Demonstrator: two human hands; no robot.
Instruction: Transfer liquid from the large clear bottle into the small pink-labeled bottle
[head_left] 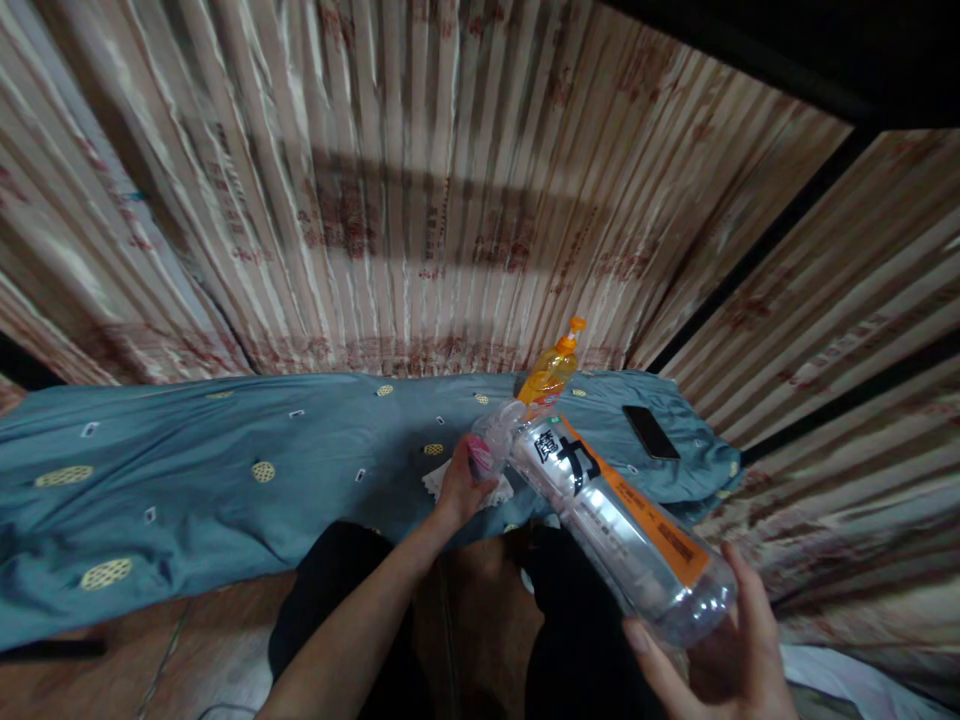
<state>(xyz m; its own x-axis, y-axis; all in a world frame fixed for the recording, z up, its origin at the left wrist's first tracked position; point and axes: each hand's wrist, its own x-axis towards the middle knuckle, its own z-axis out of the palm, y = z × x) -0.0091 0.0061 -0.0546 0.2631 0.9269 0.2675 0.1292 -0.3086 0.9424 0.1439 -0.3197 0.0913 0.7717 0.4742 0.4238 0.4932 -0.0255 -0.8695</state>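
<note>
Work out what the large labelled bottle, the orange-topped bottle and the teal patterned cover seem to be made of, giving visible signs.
Large labelled bottle: probably clear, glossy plastic; its end is see-through with bright highlights.

Orange-topped bottle: likely glossy, translucent plastic; its amber body looks see-through, though glass is possible.

Teal patterned cover: fabric, smooth with faint sheen; it creases softly. Fibre unclear.

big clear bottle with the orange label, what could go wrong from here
The right hand holds the big clear bottle only near its base, so it might slip or swing. The upper end looks close to the orange pump bottle, which could get knocked over. Any liquid inside, which I can't make out, could spill onto the patterned cloth.
</note>
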